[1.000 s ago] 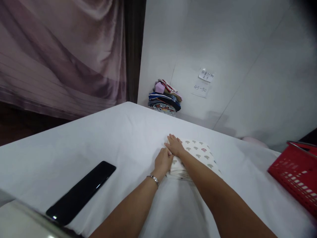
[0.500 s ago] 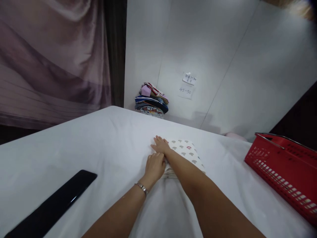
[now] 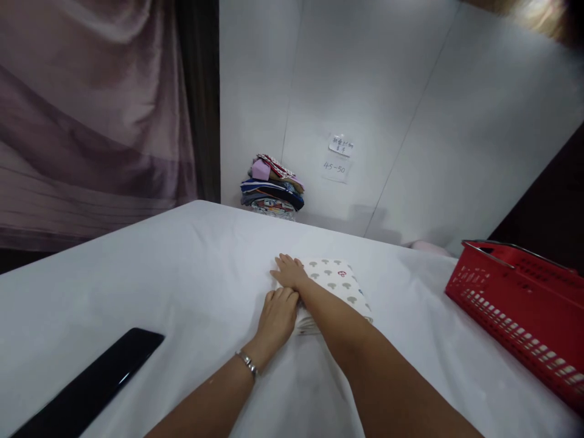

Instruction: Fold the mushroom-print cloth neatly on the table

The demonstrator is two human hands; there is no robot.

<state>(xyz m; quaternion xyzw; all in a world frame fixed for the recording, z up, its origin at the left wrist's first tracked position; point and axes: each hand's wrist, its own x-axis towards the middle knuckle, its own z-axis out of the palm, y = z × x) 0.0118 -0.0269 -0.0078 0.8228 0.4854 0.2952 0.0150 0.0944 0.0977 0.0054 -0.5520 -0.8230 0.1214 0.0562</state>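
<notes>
A folded white cloth (image 3: 335, 283) printed with grey mushrooms and a small red figure lies flat on the white-covered table (image 3: 196, 286). My right hand (image 3: 289, 271) rests on its far left part, fingers stretched out and spread. Just nearer to me, my left hand (image 3: 278, 311), a silver bracelet on its wrist, has its fingers curled over the cloth's near left edge. The thumb and fingertips of this hand are partly hidden. My right forearm passes across the cloth and covers part of it.
On the right stands a red plastic basket (image 3: 515, 310) with a metal handle. A long glossy black object (image 3: 95, 380) lies at the near left. Behind the table's far edge is a stack of folded clothes (image 3: 272, 185) against a white wall with paper notes (image 3: 337, 161).
The whole view has shifted a little, so things on the table sit slightly further left. Both hands stay at the cloth's left side, with almost no movement against it.
</notes>
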